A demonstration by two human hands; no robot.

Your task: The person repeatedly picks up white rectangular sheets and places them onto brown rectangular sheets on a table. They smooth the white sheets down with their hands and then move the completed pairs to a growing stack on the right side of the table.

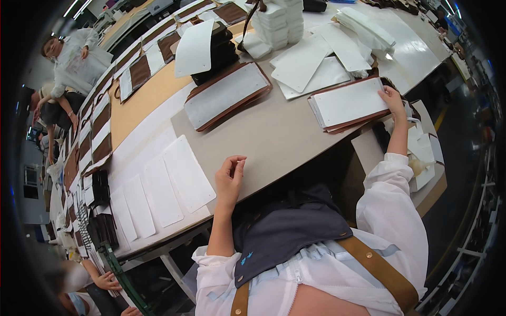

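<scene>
My right hand [391, 102] is at the right end of a stack of brown panels [342, 129], its fingers closed on the edge of the white panel [348, 102] lying on top. How many layers it grips is hidden. Over the near table edge, my left hand [230, 174] is held up with curled fingers, thumb against forefinger; anything between them is too small to make out. To its left, several white rounded-corner panels [187, 171] lie overlapping in a row. Beyond it sits another brown stack [226, 97] topped with a pale panel.
Loose white sheets [303, 66] and a tall white pile [279, 23] stand at the back, beside a black stack [216, 50]. An open carton [429, 184] is below my right arm. Brown and white pieces [139, 71] line the left, where other people [79, 58] work.
</scene>
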